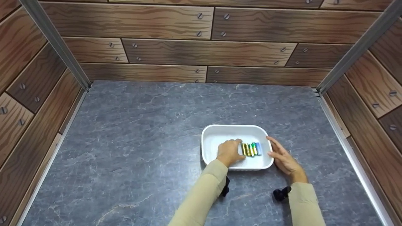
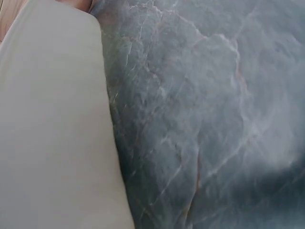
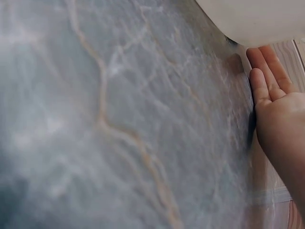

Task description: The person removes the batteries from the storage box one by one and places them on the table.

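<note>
A white plastic basin (image 1: 216, 128) stands right of centre on the floor panel. Inside it, a short row of small shiny cylinders (image 1: 250, 149), like batteries in gold, green and blue, lies side by side. My left hand (image 1: 230, 152) reaches into the basin at the row's left end, thumb and forefinger spread apart; its palm side and other fingertips are hidden. Against the basin's right rim, my right hand (image 1: 284, 160) rests its thumb and a finger. The right wrist view shows the straight fingers of the right hand (image 3: 271, 90) by the basin's outer wall (image 3: 267, 21).
The grey marbled surface (image 1: 132, 131) spreads under everything. Wood-patterned walls (image 1: 207, 51) close it in at the back and both sides, with metal posts (image 1: 56, 44) in the corners. A black fitting (image 1: 281, 193) sits by the right wrist. The left sleeve (image 2: 57, 119) fills much of its wrist view.
</note>
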`<control>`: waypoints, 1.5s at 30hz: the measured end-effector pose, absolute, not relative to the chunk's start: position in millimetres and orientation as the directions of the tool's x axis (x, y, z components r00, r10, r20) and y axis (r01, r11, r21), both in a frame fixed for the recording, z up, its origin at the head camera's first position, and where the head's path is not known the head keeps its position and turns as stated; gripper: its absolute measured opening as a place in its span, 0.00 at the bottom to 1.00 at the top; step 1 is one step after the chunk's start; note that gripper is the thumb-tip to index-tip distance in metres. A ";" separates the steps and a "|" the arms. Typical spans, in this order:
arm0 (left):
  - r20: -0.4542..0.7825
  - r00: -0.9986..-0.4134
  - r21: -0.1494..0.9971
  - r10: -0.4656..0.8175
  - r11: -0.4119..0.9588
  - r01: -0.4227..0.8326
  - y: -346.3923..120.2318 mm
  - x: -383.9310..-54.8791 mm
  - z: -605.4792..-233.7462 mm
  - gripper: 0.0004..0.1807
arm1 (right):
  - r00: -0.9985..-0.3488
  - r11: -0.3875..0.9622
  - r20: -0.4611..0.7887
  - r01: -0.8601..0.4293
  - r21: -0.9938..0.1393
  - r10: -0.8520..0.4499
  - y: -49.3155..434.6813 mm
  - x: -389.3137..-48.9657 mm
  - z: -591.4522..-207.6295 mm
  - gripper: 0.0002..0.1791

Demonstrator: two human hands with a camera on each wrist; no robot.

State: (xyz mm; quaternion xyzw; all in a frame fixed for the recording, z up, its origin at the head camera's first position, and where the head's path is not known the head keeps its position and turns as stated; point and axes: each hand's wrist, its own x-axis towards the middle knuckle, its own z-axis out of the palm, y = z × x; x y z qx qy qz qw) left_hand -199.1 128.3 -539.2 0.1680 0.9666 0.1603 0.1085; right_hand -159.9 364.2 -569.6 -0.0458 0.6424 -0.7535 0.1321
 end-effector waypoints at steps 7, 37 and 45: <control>-0.152 -0.924 0.313 0.350 0.904 0.291 128.9 -198.0 -539.9 0.34 | -0.965 -0.159 -0.096 0.138 -0.978 -0.246 361.0 -161.0 -572.9 0.34; -0.189 -0.900 0.341 0.393 0.886 0.315 130.9 -207.8 -520.9 0.32 | -0.959 -0.145 -0.070 0.113 -0.983 -0.275 365.7 -158.7 -571.0 0.33; -0.171 -0.885 0.356 0.432 0.865 0.354 122.9 -209.7 -509.3 0.30 | -0.954 -0.155 -0.059 0.108 -0.982 -0.293 366.6 -159.2 -572.7 0.31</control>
